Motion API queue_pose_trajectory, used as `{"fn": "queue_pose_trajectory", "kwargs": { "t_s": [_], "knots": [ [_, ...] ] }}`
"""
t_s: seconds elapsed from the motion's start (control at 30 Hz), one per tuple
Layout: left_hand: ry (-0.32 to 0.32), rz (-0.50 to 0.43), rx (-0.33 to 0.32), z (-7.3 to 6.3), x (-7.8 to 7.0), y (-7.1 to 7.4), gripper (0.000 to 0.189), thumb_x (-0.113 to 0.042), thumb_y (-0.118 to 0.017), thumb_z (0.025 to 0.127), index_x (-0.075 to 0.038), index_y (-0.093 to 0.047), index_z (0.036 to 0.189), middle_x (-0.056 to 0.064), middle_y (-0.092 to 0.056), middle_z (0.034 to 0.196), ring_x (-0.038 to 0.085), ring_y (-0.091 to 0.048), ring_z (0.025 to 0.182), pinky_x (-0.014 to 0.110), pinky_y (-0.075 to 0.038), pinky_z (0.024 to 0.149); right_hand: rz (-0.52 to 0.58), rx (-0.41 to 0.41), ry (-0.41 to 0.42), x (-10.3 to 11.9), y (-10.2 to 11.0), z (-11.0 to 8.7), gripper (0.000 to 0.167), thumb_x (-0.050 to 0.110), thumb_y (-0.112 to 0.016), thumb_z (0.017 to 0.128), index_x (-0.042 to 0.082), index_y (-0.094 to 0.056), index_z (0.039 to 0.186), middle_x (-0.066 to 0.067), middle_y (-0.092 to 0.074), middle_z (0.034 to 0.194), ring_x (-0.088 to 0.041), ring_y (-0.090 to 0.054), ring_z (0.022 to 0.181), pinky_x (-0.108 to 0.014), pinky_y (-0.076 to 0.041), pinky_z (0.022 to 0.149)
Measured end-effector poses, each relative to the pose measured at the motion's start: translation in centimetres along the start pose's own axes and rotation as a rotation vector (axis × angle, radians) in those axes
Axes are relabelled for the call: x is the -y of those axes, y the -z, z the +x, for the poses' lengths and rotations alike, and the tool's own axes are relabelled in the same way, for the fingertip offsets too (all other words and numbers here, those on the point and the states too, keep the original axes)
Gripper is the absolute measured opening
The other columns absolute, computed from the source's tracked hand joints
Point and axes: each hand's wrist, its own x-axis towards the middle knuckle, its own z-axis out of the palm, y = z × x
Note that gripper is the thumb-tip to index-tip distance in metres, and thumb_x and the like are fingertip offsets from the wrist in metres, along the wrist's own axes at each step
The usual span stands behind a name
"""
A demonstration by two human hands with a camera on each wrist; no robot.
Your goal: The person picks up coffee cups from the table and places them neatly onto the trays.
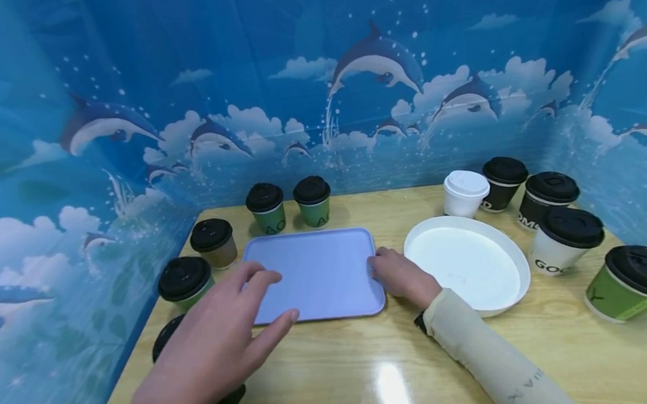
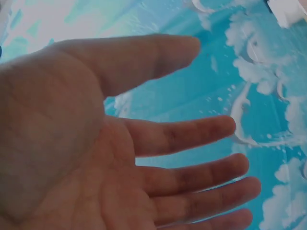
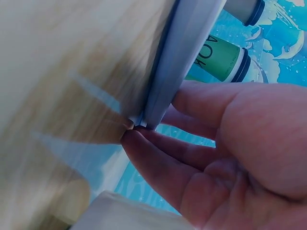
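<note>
A lavender rectangular tray (image 1: 322, 276) lies on the table. At its right edge my right hand (image 1: 403, 275) pinches the rim; in the right wrist view the thumb (image 3: 196, 98) presses the tray's side (image 3: 184, 52) while the other fingertips reach its lower edge by the tabletop. My left hand (image 1: 215, 338) hovers over the tray's left side, thumb and fingers spread, holding nothing. The left wrist view shows its bare palm (image 2: 110, 163). Two green cups with black lids, a left one (image 1: 266, 208) and a right one (image 1: 312, 201), stand behind the tray.
Right of the tray sits a round white dish (image 1: 522, 270). Beyond it stand a white-lidded cup (image 1: 464, 196), black cups (image 1: 503, 185), a white cup with black lid (image 1: 562, 243) and a green cup (image 1: 629, 288). More lidded cups (image 1: 215, 242) line the left edge. A dolphin-print curtain (image 1: 315, 73) surrounds the table.
</note>
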Motion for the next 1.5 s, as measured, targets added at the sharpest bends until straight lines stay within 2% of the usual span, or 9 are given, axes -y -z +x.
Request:
{"fn": "queue_pose_trajectory", "kwargs": {
  "t_s": [0.1,0.2,0.37,0.5,0.67,0.9,1.13,1.33,1.5],
  "knots": [
    [0.017,0.006,-0.007,-0.3,1.3,-0.5,0.05,-0.053,-0.071,0.094,-0.018,-0.067,0.129,0.005,-0.061,0.127,0.02,-0.062,0.104,0.043,-0.057,0.084,0.009,0.003,-0.004,0.1,-0.1,0.1,0.02,0.008,-0.055,0.105,-0.005,-0.068,0.113,-0.027,-0.064,0.114,-0.039,-0.067,0.1,-0.05,-0.056,0.087],
    [0.057,-0.002,0.019,-0.4,2.5,-1.1,0.054,-0.055,-0.073,0.093,-0.016,-0.067,0.13,0.008,-0.06,0.132,0.025,-0.061,0.112,0.049,-0.056,0.088,0.011,0.01,-0.013,0.3,-0.1,0.2,0.022,0.009,-0.055,0.106,-0.005,-0.068,0.115,-0.027,-0.064,0.115,-0.038,-0.067,0.101,-0.05,-0.056,0.088],
    [0.146,-0.007,0.092,-0.9,4.6,-2.2,0.065,-0.059,-0.074,0.089,-0.014,-0.065,0.135,0.013,-0.058,0.135,0.032,-0.06,0.116,0.056,-0.053,0.092,0.012,0.034,-0.04,0.6,0.1,0.3,0.024,0.01,-0.054,0.106,-0.006,-0.068,0.119,-0.027,-0.063,0.119,-0.038,-0.066,0.105,-0.05,-0.055,0.091],
    [0.171,0.005,0.153,-1.6,6.6,-3.1,0.08,-0.07,-0.069,0.086,-0.01,-0.062,0.139,0.019,-0.057,0.138,0.04,-0.057,0.121,0.061,-0.05,0.093,0.019,0.044,-0.053,0.9,0.3,0.3,0.025,0.011,-0.054,0.107,-0.005,-0.067,0.122,-0.027,-0.063,0.121,-0.038,-0.065,0.107,-0.05,-0.054,0.093],
    [0.217,-0.046,0.231,-2.3,8.8,-3.3,0.098,-0.082,-0.061,0.081,-0.007,-0.058,0.143,0.025,-0.052,0.143,0.049,-0.053,0.125,0.064,-0.05,0.091,0.019,0.045,-0.052,0.9,0.3,0.3,0.025,0.01,-0.054,0.107,-0.005,-0.067,0.122,-0.027,-0.063,0.121,-0.038,-0.066,0.107,-0.05,-0.055,0.092],
    [0.251,-0.026,0.228,-3.1,9.8,-2.9,0.11,-0.088,-0.058,0.076,-0.003,-0.055,0.145,0.033,-0.047,0.146,0.056,-0.05,0.125,0.067,-0.049,0.088,0.02,0.034,-0.05,0.6,0.3,0.4,0.025,0.011,-0.055,0.106,-0.005,-0.068,0.12,-0.027,-0.063,0.119,-0.037,-0.066,0.105,-0.05,-0.055,0.092],
    [0.334,-0.04,0.335,-3.8,11.0,-3.1,0.114,-0.076,-0.075,0.074,0.007,-0.048,0.148,0.043,-0.041,0.143,0.061,-0.048,0.122,0.067,-0.049,0.086,0.021,0.035,-0.054,0.2,0.1,0.2,0.025,0.011,-0.054,0.106,-0.004,-0.068,0.121,-0.027,-0.063,0.121,-0.038,-0.066,0.106,-0.05,-0.055,0.092],
    [0.39,-0.055,0.391,-4.3,11.7,-3.9,0.112,-0.071,-0.082,0.071,0.003,-0.049,0.148,0.047,-0.039,0.141,0.064,-0.047,0.119,0.068,-0.051,0.083,0.03,0.038,-0.063,0.1,0.0,0.2,0.027,0.012,-0.054,0.107,-0.004,-0.068,0.124,-0.027,-0.062,0.124,-0.039,-0.065,0.111,-0.051,-0.054,0.095],
    [0.418,-0.092,0.427,-4.4,11.9,-4.5,0.113,-0.071,-0.083,0.07,0.002,-0.048,0.15,0.046,-0.04,0.14,0.062,-0.05,0.116,0.067,-0.053,0.081,0.016,0.038,-0.062,0.0,0.1,0.1,0.026,0.012,-0.055,0.107,-0.004,-0.068,0.124,-0.027,-0.062,0.124,-0.039,-0.065,0.11,-0.051,-0.054,0.094]
  ]
}}
